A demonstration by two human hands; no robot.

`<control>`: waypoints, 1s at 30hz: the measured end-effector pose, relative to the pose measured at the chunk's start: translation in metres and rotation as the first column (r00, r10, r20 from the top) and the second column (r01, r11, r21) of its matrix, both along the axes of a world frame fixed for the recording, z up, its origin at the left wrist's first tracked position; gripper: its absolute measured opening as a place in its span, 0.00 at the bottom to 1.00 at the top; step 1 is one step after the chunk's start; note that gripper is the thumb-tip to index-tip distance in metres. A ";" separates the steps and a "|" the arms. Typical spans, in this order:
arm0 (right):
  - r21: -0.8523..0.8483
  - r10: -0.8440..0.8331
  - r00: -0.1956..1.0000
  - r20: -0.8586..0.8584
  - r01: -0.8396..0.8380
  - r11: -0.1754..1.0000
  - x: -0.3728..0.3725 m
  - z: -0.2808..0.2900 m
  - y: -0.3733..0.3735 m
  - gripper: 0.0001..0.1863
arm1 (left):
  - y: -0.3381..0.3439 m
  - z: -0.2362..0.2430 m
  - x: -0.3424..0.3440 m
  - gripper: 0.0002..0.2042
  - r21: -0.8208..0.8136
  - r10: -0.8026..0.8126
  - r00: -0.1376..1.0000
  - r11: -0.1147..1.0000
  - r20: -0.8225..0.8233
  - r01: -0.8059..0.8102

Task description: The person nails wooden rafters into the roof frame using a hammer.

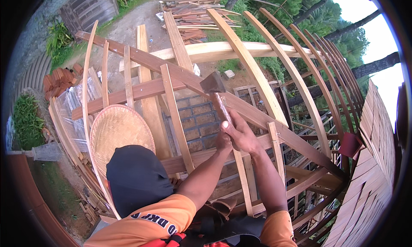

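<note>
- The hatchet-like tool [218,98] is near the middle of the view, held up ahead of the person; its head [212,82] is at the upper end, and its handle [221,108] slopes down toward the hands.
- Its head is a flat, squarish block, dark grey-brown and dull, wider than the handle; one corner points up and the surface looks worn.
- Its handle is straight and slim, reddish brown, with pale, shiny streaks; the lower part is hidden by the hands.
- The right hand [243,134] is closed round the handle, its thumb lying along it; the left hand [223,142] is curled in close beside and below, seemingly on the same grip, though its fingers are mostly hidden.
- Behind the tool runs a long reddish-brown beam [257,115], slanting across the view; I cannot tell whether the tool touches it.
- Pale curved rafters [252,66] arch beyond the tool, and a shingled slope [365,191] lies to the right; at lower left are a black cloth head covering [137,178] and, just beyond it, a round woven hat [122,133] with a reddish rim.
</note>
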State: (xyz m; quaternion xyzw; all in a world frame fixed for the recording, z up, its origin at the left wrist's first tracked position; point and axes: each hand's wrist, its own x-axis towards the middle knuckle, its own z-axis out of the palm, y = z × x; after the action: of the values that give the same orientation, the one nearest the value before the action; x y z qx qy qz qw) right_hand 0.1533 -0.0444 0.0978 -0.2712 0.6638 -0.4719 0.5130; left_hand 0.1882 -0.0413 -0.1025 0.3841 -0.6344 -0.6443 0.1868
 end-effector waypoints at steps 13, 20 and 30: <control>0.078 -0.029 0.428 -0.903 0.229 0.970 -0.029 -0.041 0.021 0.21 | -0.009 0.037 0.001 0.32 0.052 -0.182 0.893 0.983 0.411 0.176; 0.045 -0.039 0.417 -0.908 0.189 0.981 -0.030 -0.004 -0.003 0.18 | -0.011 0.020 0.000 0.27 0.081 -0.211 0.903 0.977 0.373 0.195; 0.396 0.266 0.538 -0.800 0.140 0.908 -0.034 -0.033 0.003 0.15 | -0.011 0.052 -0.003 0.25 0.134 -0.225 0.847 0.974 0.481 0.183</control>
State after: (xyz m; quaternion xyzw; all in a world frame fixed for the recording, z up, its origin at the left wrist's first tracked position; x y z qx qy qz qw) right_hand 0.1194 -0.0418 0.0644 -0.3727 0.9006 -0.1122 0.1933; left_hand 0.1855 -0.0519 -0.0508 0.4735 -0.6710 -0.5667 -0.0669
